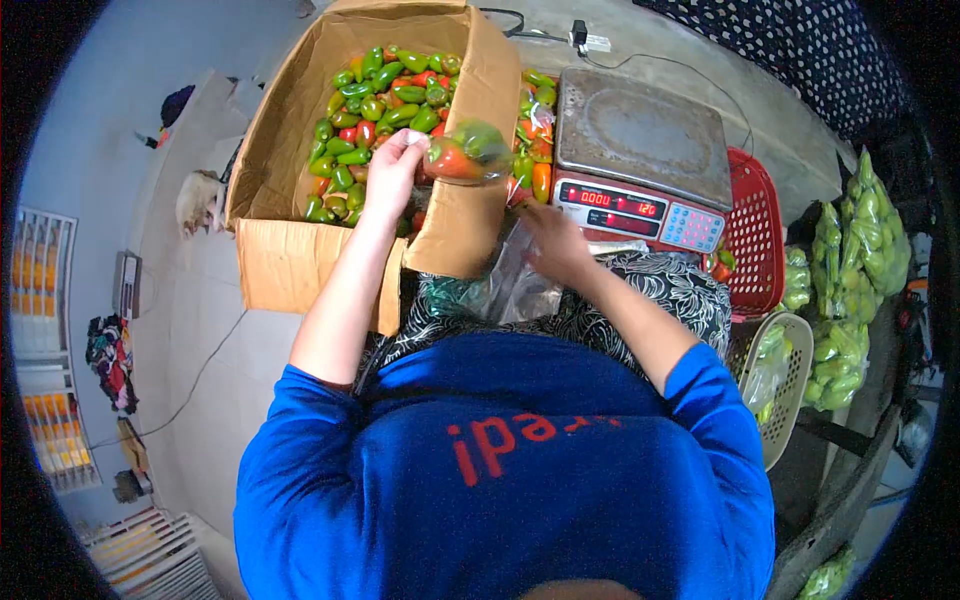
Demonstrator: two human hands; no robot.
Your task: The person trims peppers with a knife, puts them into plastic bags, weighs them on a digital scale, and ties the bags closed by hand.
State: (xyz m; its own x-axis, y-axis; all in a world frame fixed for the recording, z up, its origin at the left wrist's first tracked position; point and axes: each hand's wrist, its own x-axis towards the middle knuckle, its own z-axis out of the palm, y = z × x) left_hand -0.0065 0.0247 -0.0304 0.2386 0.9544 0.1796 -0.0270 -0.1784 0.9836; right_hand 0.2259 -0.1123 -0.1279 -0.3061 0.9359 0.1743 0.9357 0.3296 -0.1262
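Note:
My left hand (393, 168) pinches the gathered top of a small clear plastic bag of peppers (455, 158), red-orange and green ones inside. The bag hangs over the near flap of a cardboard box (460, 232) full of loose green and red peppers (388, 100). My right hand (553, 243) is blurred by motion, just below the scale's front corner; its fingers are not clear. Beside it, clear plastic bags (515, 268) lie on my lap. More peppers (541, 150) fill a narrow strip between box and scale.
A digital scale (640, 140) with red lit digits stands right of the box. Farther right are a red basket (755, 240), a cream basket (796, 385) and bags of green produce (872, 225). A cable (690, 75) runs behind the scale.

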